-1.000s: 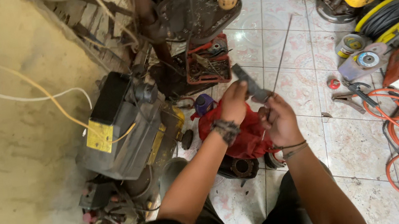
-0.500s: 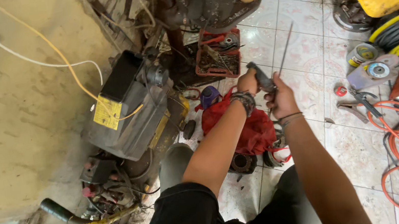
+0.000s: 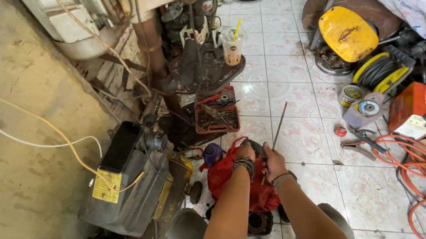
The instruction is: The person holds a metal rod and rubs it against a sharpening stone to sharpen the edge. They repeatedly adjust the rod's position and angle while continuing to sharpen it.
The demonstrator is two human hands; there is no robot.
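Observation:
My left hand point(image 3: 245, 153) and my right hand point(image 3: 274, 164) meet low in the middle of the head view, over a red cloth bag point(image 3: 229, 180) on the tiled floor. Between them is a dark clamp-like tool point(image 3: 255, 146), and my left hand grips it. A thin metal rod point(image 3: 280, 125) rises from the hands toward the upper right, and my right hand pinches its lower end. Both wrists wear bracelets. How the rod meets the tool is hidden by my fingers.
A grey machine with a yellow label point(image 3: 123, 186) stands to the left by a stained wall point(image 3: 7, 179). A red tray of scrap point(image 3: 217, 114) lies ahead. An orange hose point(image 3: 423, 174), an orange box point(image 3: 412, 110), a yellow helmet-like shell point(image 3: 347, 33) and loose pliers point(image 3: 358, 141) are on the right.
My head has tilted up, so more of the floor and the drill stand ahead show. The hands keep hold of the tool and rod and sit lower in view, still over the red bag.

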